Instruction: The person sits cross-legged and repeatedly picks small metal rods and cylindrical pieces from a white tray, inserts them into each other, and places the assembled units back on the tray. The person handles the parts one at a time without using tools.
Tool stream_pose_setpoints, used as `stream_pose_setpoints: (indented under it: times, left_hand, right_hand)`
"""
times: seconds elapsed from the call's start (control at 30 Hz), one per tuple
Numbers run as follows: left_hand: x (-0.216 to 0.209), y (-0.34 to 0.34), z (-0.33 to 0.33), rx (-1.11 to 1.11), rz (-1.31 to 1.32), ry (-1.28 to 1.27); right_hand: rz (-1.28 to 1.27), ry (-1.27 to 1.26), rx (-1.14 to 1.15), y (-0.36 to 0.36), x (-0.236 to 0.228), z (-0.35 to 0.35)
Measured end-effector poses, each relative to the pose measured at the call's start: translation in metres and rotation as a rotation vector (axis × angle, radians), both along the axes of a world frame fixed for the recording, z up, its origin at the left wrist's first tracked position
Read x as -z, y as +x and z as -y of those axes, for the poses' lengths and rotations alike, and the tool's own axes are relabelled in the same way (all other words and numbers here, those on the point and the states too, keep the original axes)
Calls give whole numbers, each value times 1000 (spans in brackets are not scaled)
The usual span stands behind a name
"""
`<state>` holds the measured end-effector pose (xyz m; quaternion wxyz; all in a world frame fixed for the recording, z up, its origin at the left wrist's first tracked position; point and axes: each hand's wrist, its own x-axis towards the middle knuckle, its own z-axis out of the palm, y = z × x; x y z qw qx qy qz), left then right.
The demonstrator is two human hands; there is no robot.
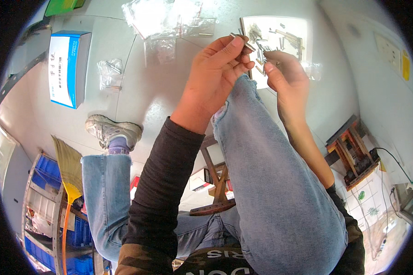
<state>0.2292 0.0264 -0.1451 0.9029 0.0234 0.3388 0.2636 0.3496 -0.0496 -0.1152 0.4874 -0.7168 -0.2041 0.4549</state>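
My left hand is closed, with thumb and fingers pinching a short metal rod. Just to its right, my right hand has its thumb and fingertips pressed together above the tray's near part. What they hold, if anything, is too small to make out. Under and beyond both hands lies a shallow white tray with several loose metal pins scattered over it. Some are silvery, others look brassy. The hands are close together but apart.
Clear plastic bags lie on the floor beyond my left hand. A smaller bag with metal pins is near a blue and white box. At left are a broom and a shelf with blue bins. A wooden stool stands at right.
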Motion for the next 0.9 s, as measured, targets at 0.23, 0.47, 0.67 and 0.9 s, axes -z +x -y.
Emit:
stream_pose_setpoints:
  times: [0.23, 0.47, 0.67, 0.9]
  left_hand:
    - [2, 1, -1, -84, 356, -352]
    - [2, 1, -2, -149, 457, -504]
    - [17, -12, 1, -20, 13, 35]
    - [66, -36, -1, 252, -809, 459]
  right_hand:
    - [-95, 15, 27, 1, -11, -4]
    - [-58, 2, 20, -2, -8, -6]
    - [57, -220, -87, 10, 19, 6]
    - [403, -281, -390, 10, 96, 25]
